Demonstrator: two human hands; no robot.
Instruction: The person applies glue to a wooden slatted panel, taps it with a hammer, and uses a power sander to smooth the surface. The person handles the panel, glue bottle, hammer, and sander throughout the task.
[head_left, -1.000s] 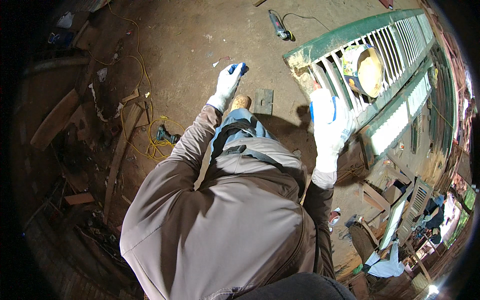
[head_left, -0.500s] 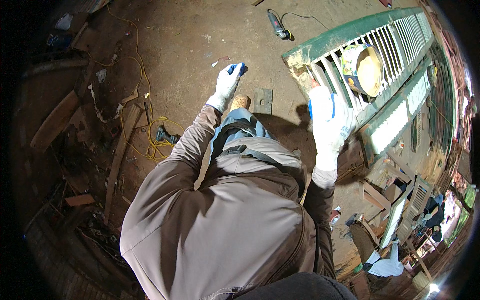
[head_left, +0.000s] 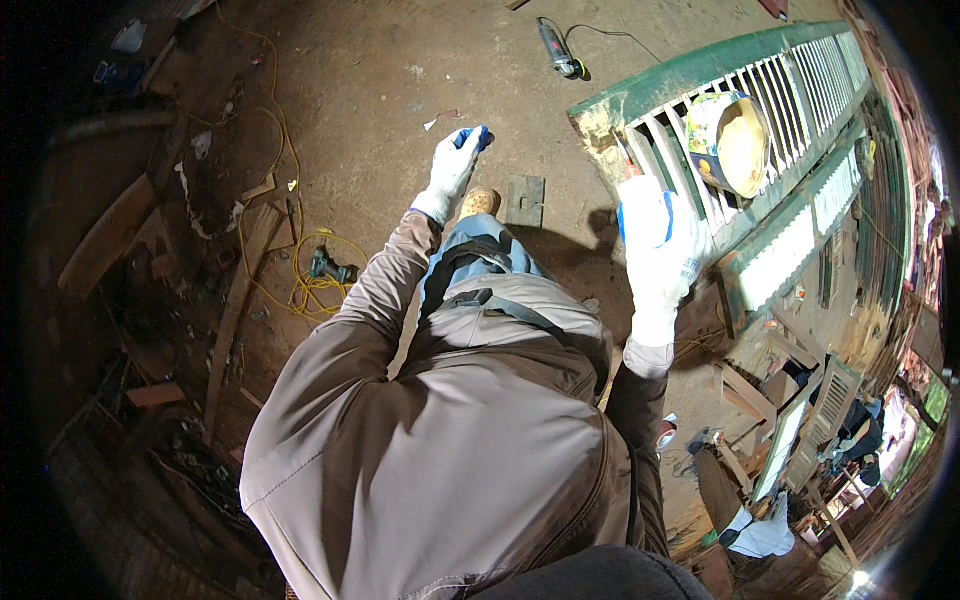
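My left hand (head_left: 453, 172), in a white glove with blue fingertips, hovers over the ground with its fingers curled together. Whatever it may hold is hidden. My right hand (head_left: 660, 245), gloved alike and brightly lit, is closed around a slim tool (head_left: 630, 168) whose reddish tip pokes out past the fingers; its kind is unclear. This hand is at the near end of a green louvred shutter (head_left: 640, 92) with pale slats. On the slats rests a tub (head_left: 708, 140) with a printed side, tilted, showing pale material in its opening.
An angle grinder (head_left: 560, 50) with its cord lies on the ground beyond the shutter. At left are a drill (head_left: 330, 268), a coiled yellow cord (head_left: 312, 300) and a long plank (head_left: 240, 310). Another louvred panel (head_left: 822, 420) stands among wood scraps at lower right.
The view has shifted slightly. Both hands keep nearly the same place and grip, and the tub stays on the shutter.
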